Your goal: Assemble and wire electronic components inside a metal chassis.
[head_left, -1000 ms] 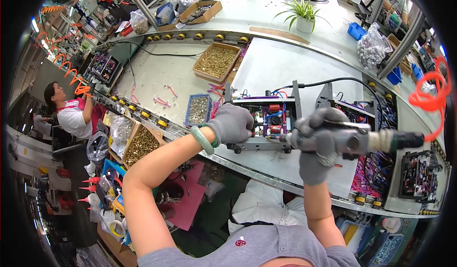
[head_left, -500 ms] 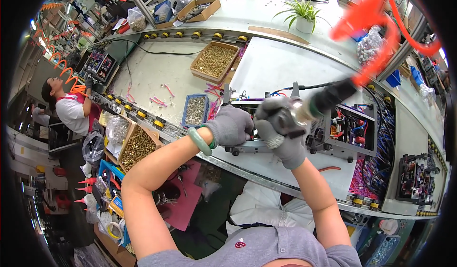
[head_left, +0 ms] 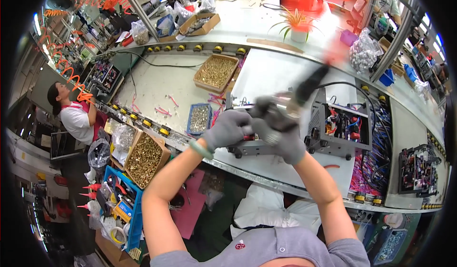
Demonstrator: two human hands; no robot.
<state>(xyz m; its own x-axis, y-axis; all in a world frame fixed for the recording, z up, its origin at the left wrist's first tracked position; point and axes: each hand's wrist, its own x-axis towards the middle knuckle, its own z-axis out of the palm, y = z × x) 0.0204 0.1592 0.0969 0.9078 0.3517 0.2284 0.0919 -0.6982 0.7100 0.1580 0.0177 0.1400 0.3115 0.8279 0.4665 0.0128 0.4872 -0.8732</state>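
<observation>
My right hand (head_left: 289,145), in a grey glove, is wrapped round an air-powered driver (head_left: 280,111), blurred by motion. A black fitting and a red coiled hose (head_left: 335,55) run from the tool up to the right. Below the driver lies an open grey metal chassis (head_left: 257,149), largely covered by my hands. My left hand (head_left: 227,128), gloved in grey with a green bangle at the wrist, is closed at the chassis's left side. What its fingertips pinch, if anything, is hidden.
A second chassis with wiring (head_left: 340,129) stands to the right, beside bundled coloured wires (head_left: 373,157). Screws fill a tan tray (head_left: 216,73), a blue tray (head_left: 199,118) and a cardboard box (head_left: 145,158). A roller rail borders the bench; a co-worker (head_left: 76,117) is at far left.
The driver and its hose have shifted left in view, with my right hand still round the tool. My left hand remains closed by the chassis. The whole view has shifted slightly.
</observation>
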